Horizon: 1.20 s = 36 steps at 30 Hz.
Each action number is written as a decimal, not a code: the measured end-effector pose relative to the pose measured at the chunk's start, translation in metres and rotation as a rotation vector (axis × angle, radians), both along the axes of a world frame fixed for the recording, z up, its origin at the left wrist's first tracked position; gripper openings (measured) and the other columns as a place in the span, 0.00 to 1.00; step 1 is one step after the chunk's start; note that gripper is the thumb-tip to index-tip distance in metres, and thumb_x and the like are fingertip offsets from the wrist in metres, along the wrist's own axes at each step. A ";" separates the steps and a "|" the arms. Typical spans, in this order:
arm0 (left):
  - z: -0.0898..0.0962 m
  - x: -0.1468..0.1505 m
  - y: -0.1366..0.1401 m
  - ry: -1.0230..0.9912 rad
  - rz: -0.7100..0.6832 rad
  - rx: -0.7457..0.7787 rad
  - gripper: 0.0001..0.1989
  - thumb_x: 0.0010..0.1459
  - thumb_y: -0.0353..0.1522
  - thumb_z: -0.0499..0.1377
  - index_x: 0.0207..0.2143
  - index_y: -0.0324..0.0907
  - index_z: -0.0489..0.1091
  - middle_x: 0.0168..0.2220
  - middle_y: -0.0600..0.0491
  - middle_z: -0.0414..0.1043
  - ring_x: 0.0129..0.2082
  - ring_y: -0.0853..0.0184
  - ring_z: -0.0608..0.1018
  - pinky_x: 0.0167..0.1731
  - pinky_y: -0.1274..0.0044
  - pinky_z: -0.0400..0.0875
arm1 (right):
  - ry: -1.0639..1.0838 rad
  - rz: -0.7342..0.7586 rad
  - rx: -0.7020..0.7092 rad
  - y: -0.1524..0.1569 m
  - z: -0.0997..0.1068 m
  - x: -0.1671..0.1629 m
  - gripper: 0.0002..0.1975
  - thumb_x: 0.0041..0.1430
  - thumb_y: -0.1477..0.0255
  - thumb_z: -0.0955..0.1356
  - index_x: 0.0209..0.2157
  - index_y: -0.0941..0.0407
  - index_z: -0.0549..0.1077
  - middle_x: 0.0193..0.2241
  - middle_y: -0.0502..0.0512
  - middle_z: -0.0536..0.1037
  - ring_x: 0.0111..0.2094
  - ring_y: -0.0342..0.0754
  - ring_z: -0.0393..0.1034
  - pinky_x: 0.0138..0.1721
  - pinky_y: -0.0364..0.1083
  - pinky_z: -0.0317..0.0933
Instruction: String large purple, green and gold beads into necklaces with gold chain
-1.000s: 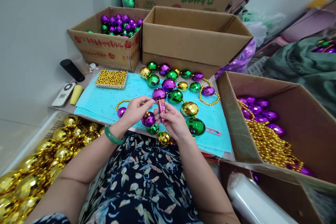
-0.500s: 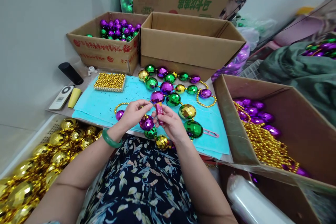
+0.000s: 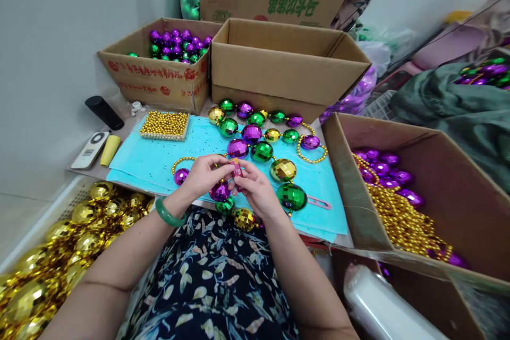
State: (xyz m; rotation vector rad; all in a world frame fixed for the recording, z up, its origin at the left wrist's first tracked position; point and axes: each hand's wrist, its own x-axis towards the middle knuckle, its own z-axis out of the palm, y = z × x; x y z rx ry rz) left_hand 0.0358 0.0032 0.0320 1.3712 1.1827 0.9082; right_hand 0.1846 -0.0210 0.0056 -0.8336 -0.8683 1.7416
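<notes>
At the frame's centre, the right hand holds a small magenta object in its grip; the left hand's grip is pinched closed against it, over a blue sheet and faceted beads.

Small magenta object: partly covered by fingers of right hand; print too small to read. Whatever left hand pinches: can't make out. Ball strand, near edge of table: partly behind hands. Picture's edges cut off crate past near left corner, cardboard box off right edge, printed carton past far edge.
</notes>
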 end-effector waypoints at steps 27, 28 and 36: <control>0.005 -0.011 0.003 -0.170 0.121 0.004 0.15 0.53 0.41 0.61 0.39 0.41 0.72 0.30 0.53 0.72 0.21 0.76 0.69 0.17 0.83 0.63 | -0.276 -0.151 0.094 0.003 -0.005 0.011 0.14 0.51 0.63 0.71 0.36 0.55 0.69 0.23 0.48 0.75 0.22 0.42 0.67 0.24 0.43 0.59; 0.004 -0.012 0.004 -0.188 0.122 -0.022 0.15 0.53 0.41 0.61 0.40 0.41 0.72 0.31 0.53 0.72 0.21 0.76 0.70 0.17 0.84 0.64 | -0.280 -0.161 0.102 0.004 -0.005 0.011 0.13 0.50 0.63 0.71 0.34 0.55 0.69 0.22 0.47 0.74 0.22 0.41 0.66 0.24 0.43 0.58; 0.007 -0.010 0.001 -0.195 0.086 -0.024 0.15 0.54 0.40 0.61 0.40 0.41 0.71 0.33 0.52 0.72 0.21 0.75 0.72 0.17 0.83 0.64 | -0.452 -0.188 0.248 0.007 0.003 0.004 0.08 0.45 0.71 0.73 0.31 0.54 0.77 0.22 0.46 0.71 0.24 0.42 0.63 0.28 0.44 0.59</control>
